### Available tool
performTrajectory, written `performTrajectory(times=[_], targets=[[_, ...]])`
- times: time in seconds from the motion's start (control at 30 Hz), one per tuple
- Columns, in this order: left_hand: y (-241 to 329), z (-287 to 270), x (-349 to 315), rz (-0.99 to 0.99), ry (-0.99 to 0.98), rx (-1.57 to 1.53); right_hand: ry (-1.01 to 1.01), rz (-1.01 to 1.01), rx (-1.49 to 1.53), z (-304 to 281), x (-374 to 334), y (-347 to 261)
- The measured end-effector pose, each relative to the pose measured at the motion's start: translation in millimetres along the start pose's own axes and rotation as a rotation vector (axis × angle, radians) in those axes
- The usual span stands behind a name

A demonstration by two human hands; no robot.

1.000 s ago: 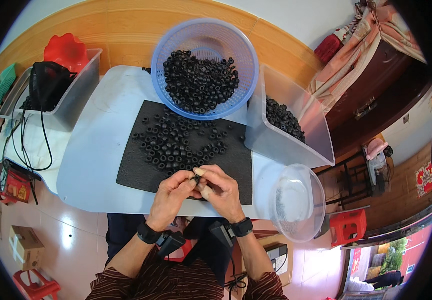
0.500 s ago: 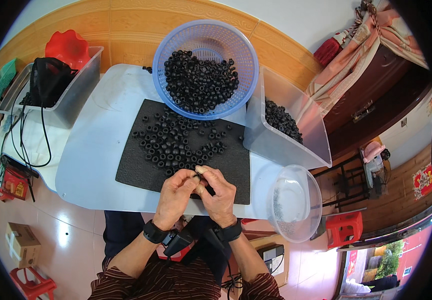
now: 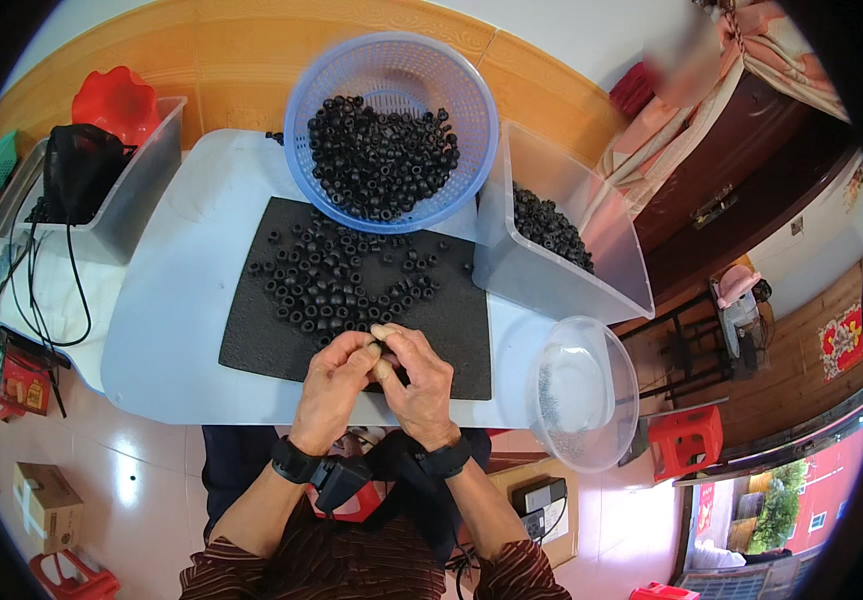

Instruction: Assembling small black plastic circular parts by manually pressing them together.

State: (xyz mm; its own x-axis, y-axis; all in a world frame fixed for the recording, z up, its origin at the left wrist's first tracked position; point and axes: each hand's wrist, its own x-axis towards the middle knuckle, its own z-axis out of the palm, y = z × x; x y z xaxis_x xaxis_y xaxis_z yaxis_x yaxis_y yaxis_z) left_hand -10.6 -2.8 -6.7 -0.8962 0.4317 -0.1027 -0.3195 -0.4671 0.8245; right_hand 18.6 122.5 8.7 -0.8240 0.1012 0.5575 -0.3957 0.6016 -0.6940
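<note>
Pinches a small dark piece (image 3: 379,346) between the thumb and fingertips of the left hand (image 3: 333,392) and those of the right hand (image 3: 419,388), with both hands drawn together above the near part of a black, rectangular, textured mat (image 3: 262,338). Cannot tell the full shape of the held piece, mostly covered by the fingertips. Wears a black wristband (image 3: 294,461) at the left wrist. Has many small, round black pieces (image 3: 327,293) with open centres strewn over the mat just beyond the hands. Has, farther beyond the hands, a round, blue, perforated plastic basket (image 3: 442,208) with a large heap of similar pieces inside. Has, beyond and to the right of the hands, a translucent, rectangular plastic bin (image 3: 522,265) with more small black pieces inside. Has, to the right of the hands, a clear, round plastic bowl (image 3: 612,425) near the edge of the pale, smooth desk (image 3: 167,330).
</note>
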Motion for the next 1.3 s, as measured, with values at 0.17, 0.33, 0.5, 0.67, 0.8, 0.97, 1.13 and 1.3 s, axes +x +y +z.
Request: performTrajectory(times=[0.17, 0.33, 0.5, 0.67, 0.8, 0.97, 1.13, 1.3], targets=[[-2, -2, 2, -0.017, -0.016, -0.081, -0.031, 0.038, 0.04, -2, 1, 2], [0, 6, -4, 0.09, -0.001, 0.043, -0.088, 0.151, 0.105, -8, 1, 4], [-3, 16, -16, 0.244, 0.075, 0.268, -0.009, 0.209, 0.258, -5, -2, 10], [0, 34, -10, 0.374, 0.086, 0.479, -0.069, 0.458, 0.736, -17, -8, 15], [-7, 37, -8, 0.345, 0.013, 0.488, -0.119, 0.554, 0.923, -20, -9, 23], [0, 42, 0, 0.3, -0.047, 0.526, -0.107, 0.603, 1.023, -20, -9, 27], [-3, 43, 3, 0.364, -0.053, 0.615, 0.032, 0.595, 1.086, -12, -16, 30], [-13, 47, 7, 0.398, 0.005, 0.67, 0.107, 0.594, 1.064, -9, -17, 27]])
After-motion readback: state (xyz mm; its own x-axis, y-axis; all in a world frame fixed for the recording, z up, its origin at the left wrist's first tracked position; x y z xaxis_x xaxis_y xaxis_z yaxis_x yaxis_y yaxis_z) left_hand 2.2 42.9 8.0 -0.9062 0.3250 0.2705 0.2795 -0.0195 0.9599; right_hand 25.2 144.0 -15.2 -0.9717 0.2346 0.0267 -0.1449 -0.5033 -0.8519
